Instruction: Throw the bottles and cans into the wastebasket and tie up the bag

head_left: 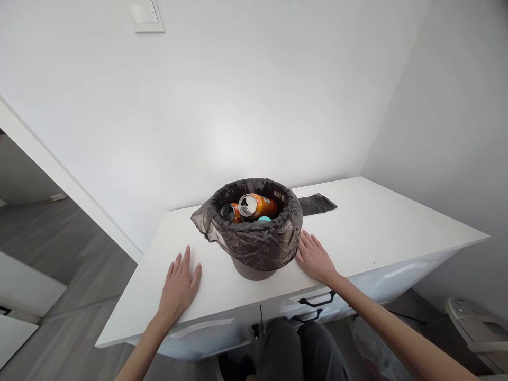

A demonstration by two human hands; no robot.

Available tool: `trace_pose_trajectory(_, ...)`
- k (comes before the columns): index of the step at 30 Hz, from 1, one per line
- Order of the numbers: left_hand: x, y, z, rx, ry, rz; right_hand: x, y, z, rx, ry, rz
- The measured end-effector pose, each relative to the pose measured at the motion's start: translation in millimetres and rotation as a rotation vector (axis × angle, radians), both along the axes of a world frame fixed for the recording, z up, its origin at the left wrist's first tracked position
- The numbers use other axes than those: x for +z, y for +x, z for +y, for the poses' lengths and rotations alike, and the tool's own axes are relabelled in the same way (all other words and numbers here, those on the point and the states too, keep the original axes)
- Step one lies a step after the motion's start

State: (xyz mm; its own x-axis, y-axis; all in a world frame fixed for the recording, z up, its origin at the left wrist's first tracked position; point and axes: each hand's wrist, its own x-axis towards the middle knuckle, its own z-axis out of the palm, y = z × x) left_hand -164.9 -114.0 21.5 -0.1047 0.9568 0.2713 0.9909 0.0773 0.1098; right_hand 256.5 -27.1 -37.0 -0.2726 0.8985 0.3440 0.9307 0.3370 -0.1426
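Observation:
A small round bin (pixel 254 267) stands on the white table (pixel 381 227), lined with a dark grey plastic bag (pixel 257 241) folded over its rim. Inside lie two orange drink cans (pixel 256 205) and something turquoise (pixel 264 218). My left hand (pixel 179 286) rests flat on the table to the left of the bin, fingers stretched out, holding nothing. My right hand (pixel 314 257) lies flat on the table at the bin's right side, its fingertips close to the bag, fingers apart and empty.
A folded dark bag (pixel 316 203) lies on the table behind the bin to the right. White walls meet in the corner behind. Drawers with black handles (pixel 316 301) sit under the table's front edge. A white device (pixel 478 328) stands on the floor at the lower right.

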Motion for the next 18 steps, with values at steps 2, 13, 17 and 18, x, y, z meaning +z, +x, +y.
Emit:
trace_pose_trajectory(2,0.9,1,-1,0.015,0.033,-0.021,3.2,-1,0,-0.002,-0.017,0.004)
trace_pose_trajectory(13,-17.2,-17,1,0.001,0.091,-0.072,-3.2,-10,-37,0.02,-0.02,0.104)
trace_pose_trajectory(17,-15.3,-17,-2,-0.026,0.115,-0.13,-2.0,-7,-54,0.075,-0.055,0.293)
trace_pose_trajectory(18,-12.7,-15,-4,-0.025,0.121,-0.153,2.3,-6,-56,0.08,-0.066,0.38)
